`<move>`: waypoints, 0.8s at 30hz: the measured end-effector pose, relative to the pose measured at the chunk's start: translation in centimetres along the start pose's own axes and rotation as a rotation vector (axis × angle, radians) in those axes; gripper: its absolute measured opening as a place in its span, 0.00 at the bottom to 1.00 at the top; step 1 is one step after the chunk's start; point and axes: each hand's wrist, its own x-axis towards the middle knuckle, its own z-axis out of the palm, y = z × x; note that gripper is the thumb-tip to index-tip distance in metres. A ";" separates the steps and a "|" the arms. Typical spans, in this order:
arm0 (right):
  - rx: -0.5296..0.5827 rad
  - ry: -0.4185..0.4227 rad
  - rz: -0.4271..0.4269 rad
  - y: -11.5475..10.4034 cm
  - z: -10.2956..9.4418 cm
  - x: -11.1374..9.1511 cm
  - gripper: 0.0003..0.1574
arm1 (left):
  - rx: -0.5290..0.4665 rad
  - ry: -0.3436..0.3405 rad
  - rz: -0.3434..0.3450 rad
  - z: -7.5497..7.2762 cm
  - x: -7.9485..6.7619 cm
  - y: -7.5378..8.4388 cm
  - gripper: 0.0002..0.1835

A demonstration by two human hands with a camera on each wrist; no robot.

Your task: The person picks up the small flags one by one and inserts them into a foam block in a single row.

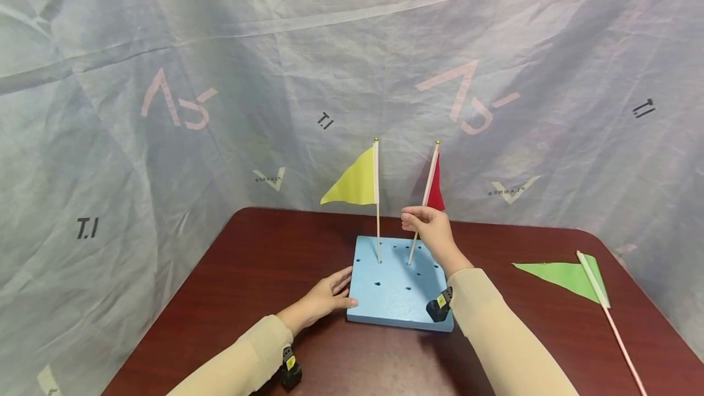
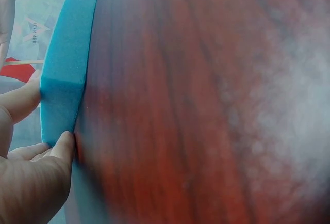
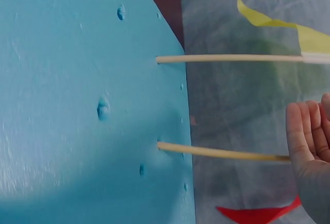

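Observation:
A light-blue board (image 1: 393, 274) with several small holes lies on the table. My left hand (image 1: 324, 298) rests against its left edge, fingers fairly straight; in the left wrist view the thumb and fingers touch the board's corner. A yellow triangular flag (image 1: 357, 182) stands upright on a thin stick in one hole. To its right, a red flag (image 1: 436, 185) leans rightward, its stick foot in another hole. My right hand (image 1: 433, 231) is beside the red flag's stick, which passes behind it, with its fingers loosely bent and their tips left of the stick.
A green flag (image 1: 572, 278) on a pale stick lies at the table's right side. The dark red-brown table (image 1: 264, 249) ends at a grey printed cloth (image 1: 352, 78) hanging behind it. Black cameras are strapped at both wrists.

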 end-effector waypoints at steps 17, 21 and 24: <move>0.039 0.058 0.038 1.1 -3.6 -0.4 0.25 | -0.031 0.001 -0.005 0.1 0.2 -0.5 0.47; 0.039 0.064 0.041 1.6 -5.0 -0.5 0.26 | -0.027 -0.001 -0.001 0.2 0.1 -0.3 0.47; 0.004 0.064 0.041 1.8 -6.2 -0.7 0.28 | -0.031 0.000 0.007 0.0 0.0 -0.1 0.46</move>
